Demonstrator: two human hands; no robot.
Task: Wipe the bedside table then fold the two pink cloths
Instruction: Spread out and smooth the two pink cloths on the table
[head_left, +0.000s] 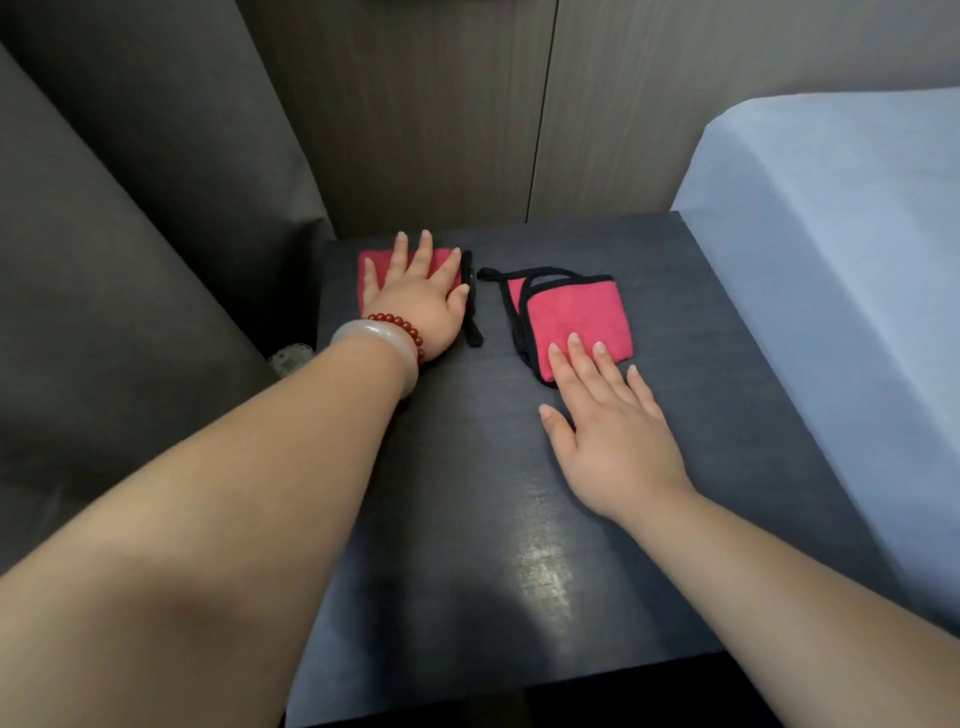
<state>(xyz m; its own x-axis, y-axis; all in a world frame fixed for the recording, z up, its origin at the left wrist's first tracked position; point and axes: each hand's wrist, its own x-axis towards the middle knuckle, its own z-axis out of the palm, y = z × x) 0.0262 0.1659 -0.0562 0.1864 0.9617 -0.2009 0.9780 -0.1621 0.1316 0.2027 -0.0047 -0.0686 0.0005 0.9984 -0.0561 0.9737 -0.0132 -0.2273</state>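
The left hand (415, 293) lies flat and open, palm down, with its fingers spread over the left pink cloth (384, 262). It covers most of that cloth. A red bead bracelet (400, 325) and a pale bangle (374, 348) sit on its wrist. The cloth is folded into a small square at the far left corner of the bedside table (467, 493). Its black strap (471, 306) runs along its right edge, just beside the thumb.

The right hand (608, 431) is also open, with its fingers straight and slightly apart. Its palm is on the bare tabletop and three fingertips press on the near edge of the right pink cloth (576, 317). This cloth lies to the right of the first one, apart from it, in the far half of the table. It is folded over with black trim showing along its left and far sides. A black loop (519, 275) trails from it toward the left cloth without touching that cloth.

The tabletop is dark with a faint wood grain, and a patch of glare (540, 561) shows near its middle. A bed with a pale blue cover (831, 260) stands against the table's right side. A dark grey upholstered surface (104, 260) rises on the left, and wood-grain wall panels (415, 104) stand behind the far edge.
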